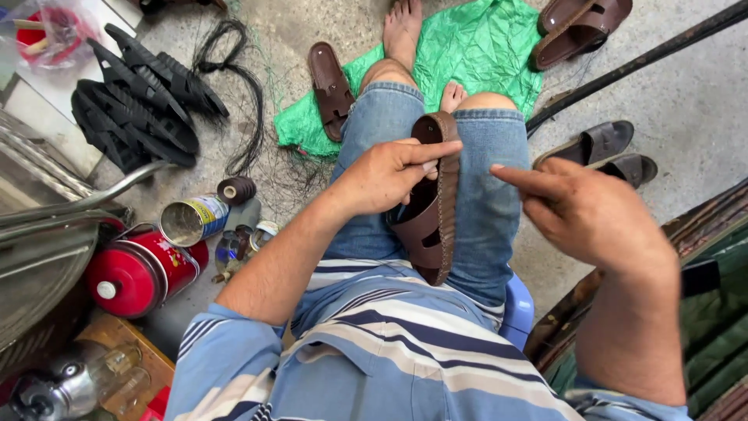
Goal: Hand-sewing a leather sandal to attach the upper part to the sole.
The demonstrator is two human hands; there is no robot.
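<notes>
Striped shirt fills bottom centre of frame, denim shorts above it. Left hand mid-frame, closed round brown sandal, holding it edge-up on lap, thumb along stitched sole edge. Right hand centre-right, near sandal but apart, fingers pinched together w/ index pointing left; whether it holds anything: cannot tell. Blue stool under person. Green sheet top centre w/ second brown sandal. Black soles upper left. Tin can & thread spool left-centre.
</notes>
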